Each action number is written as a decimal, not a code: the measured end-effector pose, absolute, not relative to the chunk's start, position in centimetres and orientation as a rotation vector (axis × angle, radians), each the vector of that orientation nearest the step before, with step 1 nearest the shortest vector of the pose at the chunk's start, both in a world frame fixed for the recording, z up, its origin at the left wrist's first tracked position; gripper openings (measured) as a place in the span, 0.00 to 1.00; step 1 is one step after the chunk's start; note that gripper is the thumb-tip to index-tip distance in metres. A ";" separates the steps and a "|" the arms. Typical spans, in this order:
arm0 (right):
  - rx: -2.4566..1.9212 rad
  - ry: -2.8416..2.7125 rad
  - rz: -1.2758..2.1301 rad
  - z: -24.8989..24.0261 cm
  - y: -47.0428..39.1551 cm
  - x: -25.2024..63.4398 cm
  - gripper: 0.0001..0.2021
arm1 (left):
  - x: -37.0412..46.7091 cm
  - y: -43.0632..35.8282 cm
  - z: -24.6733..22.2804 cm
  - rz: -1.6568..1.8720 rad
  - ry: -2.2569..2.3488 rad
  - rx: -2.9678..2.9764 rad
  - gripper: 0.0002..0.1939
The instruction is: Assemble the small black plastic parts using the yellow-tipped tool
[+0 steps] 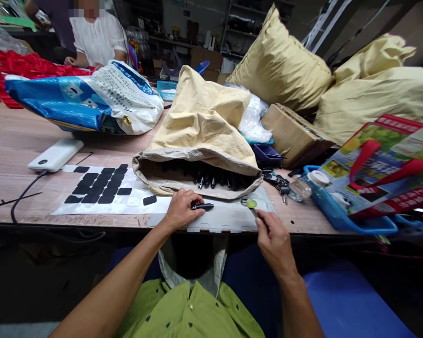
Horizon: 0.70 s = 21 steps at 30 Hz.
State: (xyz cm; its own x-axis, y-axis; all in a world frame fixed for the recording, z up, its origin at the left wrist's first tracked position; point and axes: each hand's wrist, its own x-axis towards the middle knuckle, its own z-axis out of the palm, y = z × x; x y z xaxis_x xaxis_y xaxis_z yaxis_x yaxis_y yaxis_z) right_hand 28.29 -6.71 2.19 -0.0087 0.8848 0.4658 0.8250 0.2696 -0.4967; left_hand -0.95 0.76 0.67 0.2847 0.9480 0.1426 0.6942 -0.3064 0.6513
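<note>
tabletop (24, 129); left hand (181, 210) pinching black pen (205, 206) between hands; right hand (274, 236) pinching green-ended object (251, 203)

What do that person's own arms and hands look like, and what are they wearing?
The left arm and right arm have bare forearms. The left grip and right grip are ordinary five-fingered hands, without gloves. The top is green with small dark shapes and a pale button.
</note>
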 end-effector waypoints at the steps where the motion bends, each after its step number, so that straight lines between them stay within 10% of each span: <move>1: -1.499 -1.818 0.176 2.4 -6.8 27.2 0.14 | -0.9 0.8 0.7 0.719 1.469 2.087 0.09; 21: -1.444 -1.945 0.193 2.8 -6.3 19.2 0.24 | -0.8 0.8 0.5 0.783 1.468 2.048 0.10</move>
